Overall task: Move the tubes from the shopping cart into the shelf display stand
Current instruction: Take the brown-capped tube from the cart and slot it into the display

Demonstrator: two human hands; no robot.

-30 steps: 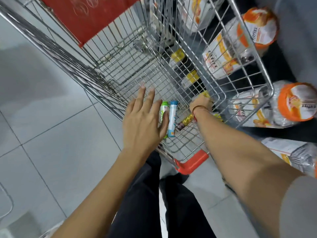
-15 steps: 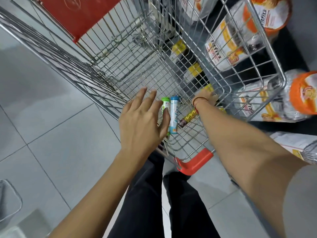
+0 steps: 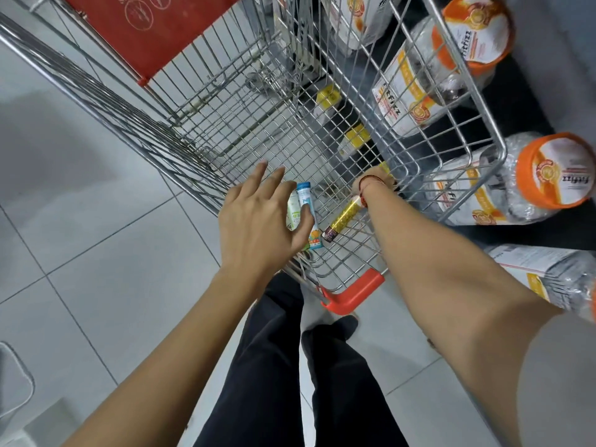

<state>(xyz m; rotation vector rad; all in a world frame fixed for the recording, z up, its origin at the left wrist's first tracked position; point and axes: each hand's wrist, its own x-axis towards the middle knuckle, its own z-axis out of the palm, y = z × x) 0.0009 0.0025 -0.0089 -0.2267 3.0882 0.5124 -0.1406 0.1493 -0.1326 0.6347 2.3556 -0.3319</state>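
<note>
Wire shopping cart (image 3: 496, 150) seen from above. On its mesh floor lie a blue-capped tube (image 3: 304, 198), a white-and-green tube (image 3: 293, 211) mostly hidden behind my left hand, and a gold tube (image 3: 343, 217). My left hand (image 3: 261, 221) hovers over them with fingers spread; its thumb rests across the blue-capped tube. My right hand (image 3: 374, 183) reaches down into the cart's right corner, just past the gold tube. Its fingers are curled out of sight, and a bit of yellow (image 3: 384, 166) shows beside them.
Large wrapped packs with orange lids (image 3: 554, 171) lie on a dark shelf right of the cart. Yellow-topped boxes (image 3: 354, 137) show through the mesh. A red flap (image 3: 154, 33) hangs at the cart's far end, a red corner bumper (image 3: 354, 293) near my legs. Grey tiled floor on the left.
My left hand has slid right and down, its thumb now over the blue-capped tube and the green tube mostly covered. More of the gold tube shows under my right wrist.
</note>
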